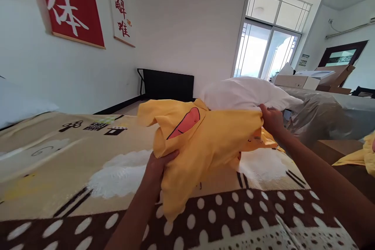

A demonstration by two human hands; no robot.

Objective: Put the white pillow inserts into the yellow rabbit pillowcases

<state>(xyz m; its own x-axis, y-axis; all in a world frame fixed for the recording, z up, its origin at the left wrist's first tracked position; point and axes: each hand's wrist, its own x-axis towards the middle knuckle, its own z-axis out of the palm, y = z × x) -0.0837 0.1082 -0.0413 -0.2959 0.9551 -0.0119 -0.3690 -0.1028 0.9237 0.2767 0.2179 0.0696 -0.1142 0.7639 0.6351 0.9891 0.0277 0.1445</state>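
A yellow garment (216,133) with a pink-red printed shape hangs between my two hands over the bed. My left hand (159,168) is closed on its near left edge, with the thumb lying on top of the cloth. At the garment's right end, my right hand (271,119) grips a bunched edge. Part of the cloth droops below my left hand toward the bedding. Behind the right part of the garment, more yellow-orange cloth (263,140) rests on the bed; where one piece ends and the other begins is hard to tell.
The patterned bedspread (123,175) has a brown dotted border. A white pillow-like bundle (249,91) lies just behind the garment. At the right are cardboard boxes (295,81), grey plastic sheeting (319,113) and another yellow cloth (354,157). A black panel (168,86) stands by the wall.
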